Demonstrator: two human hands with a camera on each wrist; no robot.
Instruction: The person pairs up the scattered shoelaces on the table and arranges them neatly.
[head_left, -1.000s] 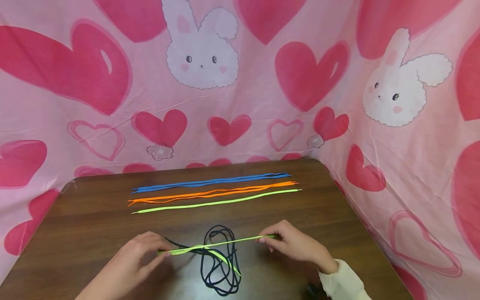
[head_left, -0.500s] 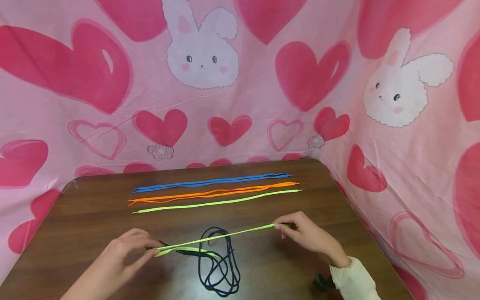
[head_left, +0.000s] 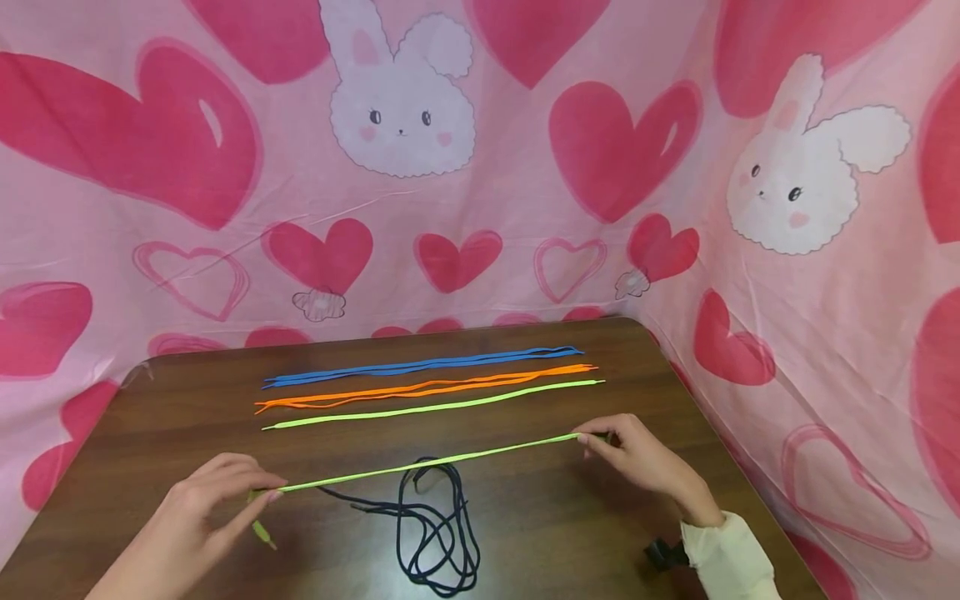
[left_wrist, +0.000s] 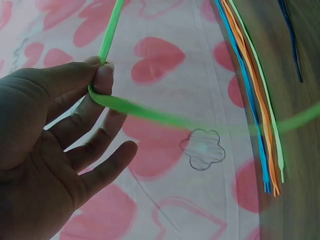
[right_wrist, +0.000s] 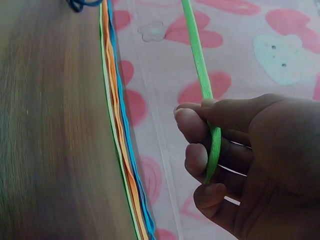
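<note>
Currently, left hand [head_left: 197,510] and right hand [head_left: 647,460] are pinching a flat lime lace [head_left: 495,451] straight between them, looped black cord [head_left: 441,527] lying near on wood-grain table [head_left: 180,425].

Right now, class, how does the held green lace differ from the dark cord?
The held green lace is bright; the dark cord is nearly black. Fingers hold the lace nearly straight; the cord lies in loops on the table. Both are long and thin.
</note>
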